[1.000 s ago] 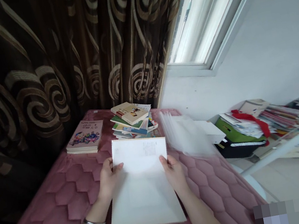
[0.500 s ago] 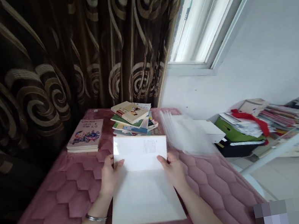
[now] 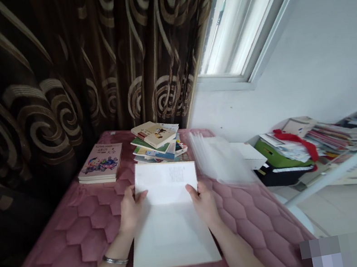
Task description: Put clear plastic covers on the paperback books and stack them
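Note:
An open white book (image 3: 171,226) lies on the pink quilted surface (image 3: 82,233) in front of me. My left hand (image 3: 130,212) grips its left edge, thumb on top of the raised page (image 3: 166,179). My right hand (image 3: 205,202) grips the right edge of the same page, thumb on top too. The page stands tilted up between the two hands, with faint print near its upper right. A thin bracelet is on my left wrist.
Behind the book stands a pile of colourful booklets (image 3: 157,142). A pink-covered book stack (image 3: 101,162) lies to the left by the dark patterned curtain (image 3: 50,73). Clear plastic sleeves (image 3: 220,158) lie on the right. More books and papers (image 3: 298,144) are heaped beyond the table's right edge.
The raised page has tipped a little further up and away from me, and both hands have moved slightly forward with it.

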Available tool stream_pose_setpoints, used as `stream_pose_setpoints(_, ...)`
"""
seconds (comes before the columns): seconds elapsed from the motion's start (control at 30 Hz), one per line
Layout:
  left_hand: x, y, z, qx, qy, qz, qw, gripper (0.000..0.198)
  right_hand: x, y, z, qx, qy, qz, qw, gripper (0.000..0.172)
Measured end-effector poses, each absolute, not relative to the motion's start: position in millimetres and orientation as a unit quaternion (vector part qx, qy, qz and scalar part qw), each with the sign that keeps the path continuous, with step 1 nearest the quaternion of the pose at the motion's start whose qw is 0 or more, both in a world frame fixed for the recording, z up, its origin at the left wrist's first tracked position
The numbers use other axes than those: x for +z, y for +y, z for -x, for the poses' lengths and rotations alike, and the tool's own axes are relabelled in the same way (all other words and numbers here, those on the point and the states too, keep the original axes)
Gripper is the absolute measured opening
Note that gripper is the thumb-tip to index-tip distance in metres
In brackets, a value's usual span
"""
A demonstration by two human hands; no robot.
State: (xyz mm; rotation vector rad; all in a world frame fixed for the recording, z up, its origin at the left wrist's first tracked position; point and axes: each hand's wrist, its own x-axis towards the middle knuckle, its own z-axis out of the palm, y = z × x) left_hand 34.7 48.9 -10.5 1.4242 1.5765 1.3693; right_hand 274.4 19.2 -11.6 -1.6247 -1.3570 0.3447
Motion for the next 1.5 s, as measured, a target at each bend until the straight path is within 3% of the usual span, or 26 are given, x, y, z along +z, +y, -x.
stream_pose_setpoints(0.2, -3, 45, -40, 0.409, 0.652, -0.599, 0.222, 0.036, -11, 23, -274, 0.123, -0.560, 0.676, 0.463, 0.041)
stream_pose_setpoints(0.43, 27, 9, -53, 0.232, 0.687, -0.686, -0.059, 0.038, -11, 24, -272, 0.131, -0.560, 0.676, 0.461, 0.042)
stream_pose_setpoints(0.57, 48, -31, -75, 0.153, 0.540, -0.827, -0.023, 0.032, -17, 27, -273, 0.128, -0.565, 0.668, 0.466, 0.041)
stream_pose_setpoints(0.7, 40, -74, -89, 0.058, 0.445, -0.894, -0.007, 0.044, -23, 30, -276, 0.117, -0.570, 0.678, 0.449, 0.046)
stream_pose_setpoints(0.9, 0, -90, -72, 0.054, 0.333, -0.933, -0.125, 0.033, -20, 27, -275, 0.127, -0.574, 0.662, 0.465, 0.040)
stream_pose_setpoints(1.1, 6, -85, -66, 0.032, 0.213, -0.950, -0.224, 0.034, -16, 23, -275, 0.127, -0.569, 0.666, 0.465, 0.038)
stream_pose_setpoints(1.5, -14, -98, -85, 0.079, 0.347, -0.911, -0.208, 0.035, -19, 25, -276, 0.130, -0.573, 0.656, 0.474, 0.039)
